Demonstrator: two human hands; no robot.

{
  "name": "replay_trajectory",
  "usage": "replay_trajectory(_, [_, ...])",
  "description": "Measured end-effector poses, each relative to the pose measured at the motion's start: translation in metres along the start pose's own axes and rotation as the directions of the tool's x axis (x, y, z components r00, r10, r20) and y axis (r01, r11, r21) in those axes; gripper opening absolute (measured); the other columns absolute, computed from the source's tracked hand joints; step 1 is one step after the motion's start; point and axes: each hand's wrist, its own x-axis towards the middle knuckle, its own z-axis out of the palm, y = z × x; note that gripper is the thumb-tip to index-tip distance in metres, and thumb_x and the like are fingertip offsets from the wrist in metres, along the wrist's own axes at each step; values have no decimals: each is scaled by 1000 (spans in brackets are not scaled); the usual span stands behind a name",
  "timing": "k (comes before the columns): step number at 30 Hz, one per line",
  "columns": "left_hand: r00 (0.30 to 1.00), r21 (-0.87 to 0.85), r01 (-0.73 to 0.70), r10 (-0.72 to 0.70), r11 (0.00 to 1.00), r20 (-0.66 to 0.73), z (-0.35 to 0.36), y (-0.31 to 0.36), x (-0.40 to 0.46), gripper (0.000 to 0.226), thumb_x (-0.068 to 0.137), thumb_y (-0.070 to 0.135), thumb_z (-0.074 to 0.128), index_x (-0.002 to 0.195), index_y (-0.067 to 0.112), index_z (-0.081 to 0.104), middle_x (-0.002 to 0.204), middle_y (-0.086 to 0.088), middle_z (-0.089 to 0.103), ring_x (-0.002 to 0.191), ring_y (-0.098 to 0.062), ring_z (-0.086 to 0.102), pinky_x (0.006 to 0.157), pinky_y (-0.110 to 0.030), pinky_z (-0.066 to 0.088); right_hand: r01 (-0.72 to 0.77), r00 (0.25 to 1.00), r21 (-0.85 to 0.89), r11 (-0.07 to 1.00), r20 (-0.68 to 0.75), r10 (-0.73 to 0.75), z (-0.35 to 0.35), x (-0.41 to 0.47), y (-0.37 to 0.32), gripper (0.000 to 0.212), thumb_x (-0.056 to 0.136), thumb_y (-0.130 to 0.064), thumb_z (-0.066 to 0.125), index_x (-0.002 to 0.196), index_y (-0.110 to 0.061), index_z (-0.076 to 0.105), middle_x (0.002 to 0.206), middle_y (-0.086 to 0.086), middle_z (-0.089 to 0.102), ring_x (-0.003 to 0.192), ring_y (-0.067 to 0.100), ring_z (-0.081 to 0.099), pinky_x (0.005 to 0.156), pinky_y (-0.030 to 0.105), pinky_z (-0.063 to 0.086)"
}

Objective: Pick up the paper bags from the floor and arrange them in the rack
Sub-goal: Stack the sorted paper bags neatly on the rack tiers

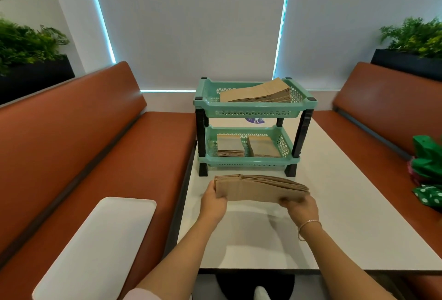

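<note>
both hands, left hand (pixel 213 200) and right hand (pixel 301 206), grip a flat stack of brown paper bags (pixel 260 188) by its ends above the white table (pixel 334 204), just before the green two-tier plastic rack (pixel 251 108) (both tiers part-filled); next, probably lifting it into a tier.

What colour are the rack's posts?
Black, holding mint-green trays; the rack's posts show clearly in the head view.

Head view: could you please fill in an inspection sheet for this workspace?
Surface: white table, bare beside the rack.
Job's things: green rack on table; bags on top shelf, two small stacks below; held stack in front.
Clutter: green cloth on right bench; white tray on left bench.
Grippers: left hand and right hand grip the held stack's ends.
Cables: nothing seen.
Surroundings: orange benches, plants, blinds.
</note>
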Motion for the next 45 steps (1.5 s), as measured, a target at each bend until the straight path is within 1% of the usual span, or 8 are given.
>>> replay_trajectory(10, [997,58,69,-71,996,40,-1,-11,-6,49,91,7,56,134,21,39,124,-3,57,114,-20,53,98,-32,45,-13,996,4,1000,84,13,3,-7,17,35,77,1,64,111,-8,63,103,12,65,98,31,59,90,43,49])
replay_trajectory(17, [990,3,118,-118,993,73,-3,-10,-2,35,93,15,57,126,21,48,114,1,59,109,-21,56,96,-38,48,-3,993,-26,1000,116,6,-7,-3,10,22,76,-1,66,95,-12,61,93,9,65,87,27,59,74,34,48])
replay_trajectory(24, [941,-429,337,-297,838,160,14,2,-10,25,97,13,50,120,23,49,111,-3,61,102,-24,56,90,-49,48,-273,924,421,865,364,115,-10,-11,2,17,83,-3,64,96,-9,55,90,12,64,76,26,62,74,34,49])
replay_trajectory(29, [923,-606,383,-319,698,215,40,10,-24,24,95,7,53,116,19,51,104,-6,62,95,-25,59,89,-48,50,-278,895,432,858,442,67,18,-31,-6,29,82,9,60,107,-5,55,98,12,66,88,28,62,76,37,53])
replay_trajectory(34, [971,-416,234,-236,879,45,13,1,-15,31,81,2,69,107,13,56,101,-4,63,95,-18,58,83,-30,44,-136,931,293,946,365,21,7,-24,-13,36,81,12,60,110,-9,52,103,11,62,99,30,57,79,41,53])
replay_trajectory(37, [988,-93,101,-89,991,126,-1,7,-6,42,81,3,70,118,11,53,93,2,61,90,-13,57,83,-24,42,37,958,46,998,284,-48,-4,-17,-15,31,80,7,61,100,-16,58,97,5,64,97,29,59,88,44,51])
replay_trajectory(41, [988,229,31,-65,973,142,10,15,-2,63,75,16,78,129,22,47,119,-2,51,113,-19,49,99,-34,45,162,924,-75,984,361,-125,3,-23,-23,32,81,4,60,94,-26,58,96,1,66,96,26,61,90,41,51])
replay_trajectory(45, [986,183,58,-85,981,141,15,13,-6,52,81,13,72,129,17,52,128,-4,57,119,-24,51,102,-34,43,191,925,-95,977,351,-147,9,-28,-29,33,85,3,58,104,-23,52,101,0,60,97,22,55,91,33,46])
